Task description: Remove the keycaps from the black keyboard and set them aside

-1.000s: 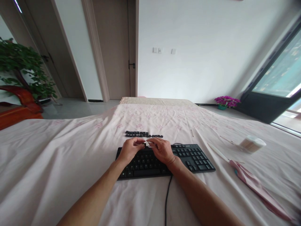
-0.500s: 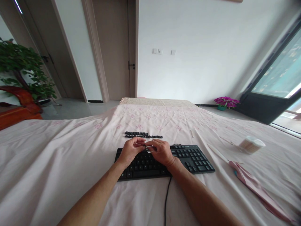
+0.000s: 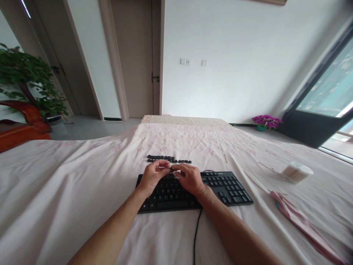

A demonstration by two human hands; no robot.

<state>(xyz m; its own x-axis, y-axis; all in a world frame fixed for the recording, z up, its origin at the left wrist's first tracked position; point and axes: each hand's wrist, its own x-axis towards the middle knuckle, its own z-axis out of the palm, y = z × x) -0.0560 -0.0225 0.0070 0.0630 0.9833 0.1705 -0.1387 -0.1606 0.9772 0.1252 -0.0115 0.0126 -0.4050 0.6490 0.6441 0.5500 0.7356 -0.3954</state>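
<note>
Though long, a slim black keyboard (image 3: 173,195)

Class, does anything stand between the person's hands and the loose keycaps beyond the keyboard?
Nothing visible does: the left hand and right hand appear just short of the loose keycaps, with the keyboard below, not in between.

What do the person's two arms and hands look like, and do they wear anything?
No sleeves or gloves show: the left hand and right hand are bare, like both forearms. A thin line crosses the right wrist; crease or cord, I can't tell.
</note>
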